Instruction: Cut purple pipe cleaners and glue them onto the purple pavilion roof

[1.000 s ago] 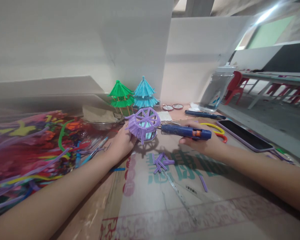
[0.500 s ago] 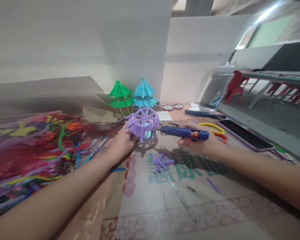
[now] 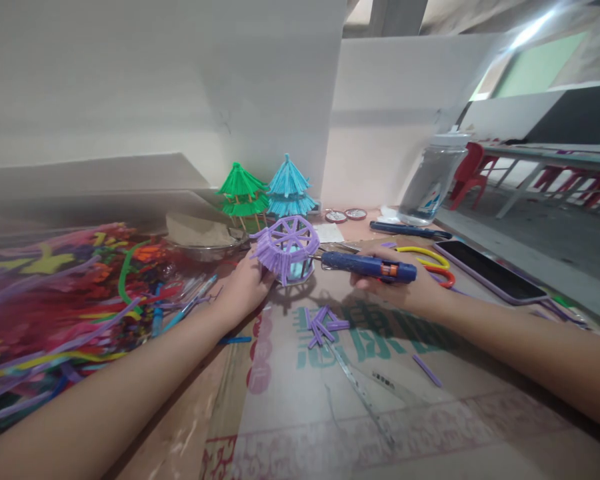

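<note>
A small purple pavilion model (image 3: 291, 241) of pipe-cleaner pieces, with an open spoked top, stands on the cardboard (image 3: 300, 413). My left hand (image 3: 247, 283) grips it from the left side; the fingertips are hidden behind it. My right hand (image 3: 387, 280) is closed around a blue glue gun (image 3: 367, 265), whose nozzle points left at the model's right edge. Whether the nozzle touches it, I cannot tell. Nearer to me lies a small pile of cut purple pieces (image 3: 324, 325), with tweezers (image 3: 360, 387) beside it and one stray purple piece (image 3: 427, 370) to the right.
Behind stand a green pavilion model (image 3: 240, 187) and a blue one (image 3: 289, 187). Colourful pipe cleaners (image 3: 55, 300) heap at the left. At the right are yellow-and-red-handled scissors (image 3: 425, 253), a phone (image 3: 490, 270), a blue utility knife (image 3: 407, 230) and a water bottle (image 3: 433, 177).
The glue gun has shifted very slightly, its nozzle still by the model's right edge. My left hand and the purple model look unchanged.
</note>
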Demonstrator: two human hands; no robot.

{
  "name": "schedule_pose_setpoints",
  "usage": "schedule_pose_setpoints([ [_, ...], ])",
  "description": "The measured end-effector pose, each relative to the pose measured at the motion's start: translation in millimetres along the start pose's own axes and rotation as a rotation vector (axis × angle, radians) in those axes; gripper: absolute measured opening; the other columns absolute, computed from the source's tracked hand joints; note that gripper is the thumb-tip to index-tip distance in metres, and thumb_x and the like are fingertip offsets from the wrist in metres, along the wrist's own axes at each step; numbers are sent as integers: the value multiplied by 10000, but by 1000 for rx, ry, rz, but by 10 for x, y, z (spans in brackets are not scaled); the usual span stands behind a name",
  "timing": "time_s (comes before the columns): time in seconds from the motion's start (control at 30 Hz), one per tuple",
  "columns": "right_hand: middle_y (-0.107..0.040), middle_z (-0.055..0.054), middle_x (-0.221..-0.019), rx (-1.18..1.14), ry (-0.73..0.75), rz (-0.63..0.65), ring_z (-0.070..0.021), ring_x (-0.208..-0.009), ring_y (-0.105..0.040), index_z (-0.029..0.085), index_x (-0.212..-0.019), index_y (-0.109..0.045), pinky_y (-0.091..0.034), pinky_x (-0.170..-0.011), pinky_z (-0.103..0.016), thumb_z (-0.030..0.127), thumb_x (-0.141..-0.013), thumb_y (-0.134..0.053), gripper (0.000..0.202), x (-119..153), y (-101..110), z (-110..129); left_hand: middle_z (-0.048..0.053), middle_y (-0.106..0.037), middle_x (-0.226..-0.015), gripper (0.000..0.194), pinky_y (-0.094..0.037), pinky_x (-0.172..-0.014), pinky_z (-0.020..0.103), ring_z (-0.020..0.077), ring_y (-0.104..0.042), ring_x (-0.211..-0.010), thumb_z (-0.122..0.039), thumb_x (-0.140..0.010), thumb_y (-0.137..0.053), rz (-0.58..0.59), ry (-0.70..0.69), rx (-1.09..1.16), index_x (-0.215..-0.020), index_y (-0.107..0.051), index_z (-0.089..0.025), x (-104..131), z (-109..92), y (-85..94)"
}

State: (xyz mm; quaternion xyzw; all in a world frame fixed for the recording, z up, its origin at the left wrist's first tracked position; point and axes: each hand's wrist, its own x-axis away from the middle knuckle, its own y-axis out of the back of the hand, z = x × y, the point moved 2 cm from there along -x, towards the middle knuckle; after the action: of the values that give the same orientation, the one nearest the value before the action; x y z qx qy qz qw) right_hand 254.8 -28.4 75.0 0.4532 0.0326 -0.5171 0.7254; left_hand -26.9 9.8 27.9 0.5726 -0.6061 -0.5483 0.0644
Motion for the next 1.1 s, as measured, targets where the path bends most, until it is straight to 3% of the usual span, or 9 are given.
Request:
schedule_pose_setpoints([
  [0.17,-623,0,-722,9,-2,-30,-174,-611,-563,243,-875,-608,-441,-573,-314,458,-784,-745,271,-5,1,15,122,-673,-1192,408,-421,-1130,503,299,-588,-1215,-188,-867,-491,6,6,-3,-1243,-646,-156,-6,-11,9],
  [0.37,-626,11,-720,0,-3,-22,-167,-626,-583,241,-888,-606,-468,-588,-305,447,-800,-738,260,-5,0,41,121,-658,-1239,408,-398,-1149,495,301,-533,-1299,-183,-863,-479,11,-5,23,-1235,-646,-162,-11,-38,23],
  [0.53,-704,-30,-848,16,-22,22,-210,-752,-661,246,-956,-642,-521,-672,-340,452,-827,-727,258,33,-19,-44,125,-667,-1216,375,-397,-1146,498,298,-593,-1208,-194,-871,-487,13,12,31,-1199,-665,-162,-10,-55,35],
  [0.67,-708,-21,-850,41,8,-8,-199,-735,-666,244,-980,-650,-522,-665,-332,421,-822,-738,253,42,-7,-40,134,-673,-1202,371,-415,-1135,493,305,-604,-1190,-193,-871,-489,17,10,27,-1191,-673,-160,-15,-54,36],
  [1.1,-655,-11,-748,23,35,-50,-169,-640,-597,225,-855,-642,-468,-586,-301,463,-810,-726,257,27,-9,-58,132,-622,-1323,430,-406,-1153,502,306,-506,-1341,-168,-872,-494,2,6,-19,-1285,-615,-170,5,-3,1],
])
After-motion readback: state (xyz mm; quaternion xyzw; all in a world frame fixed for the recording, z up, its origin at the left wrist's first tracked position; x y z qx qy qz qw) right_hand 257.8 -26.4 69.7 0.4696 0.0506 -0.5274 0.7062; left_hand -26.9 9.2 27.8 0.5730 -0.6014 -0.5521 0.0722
